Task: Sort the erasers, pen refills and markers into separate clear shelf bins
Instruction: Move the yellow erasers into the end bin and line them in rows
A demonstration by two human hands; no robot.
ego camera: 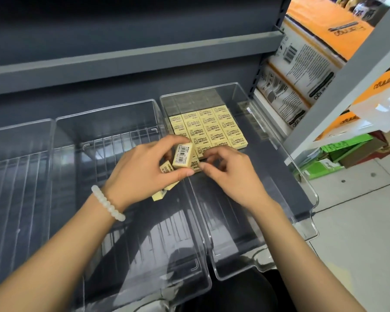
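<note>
Both forearms are bare, with no sleeves reaching the wrists. The left hand (142, 167) has a bracelet (107, 203) of round, milky white beads around its wrist. The right hand (232, 176) wears nothing: no ring, watch or band shows.
</note>
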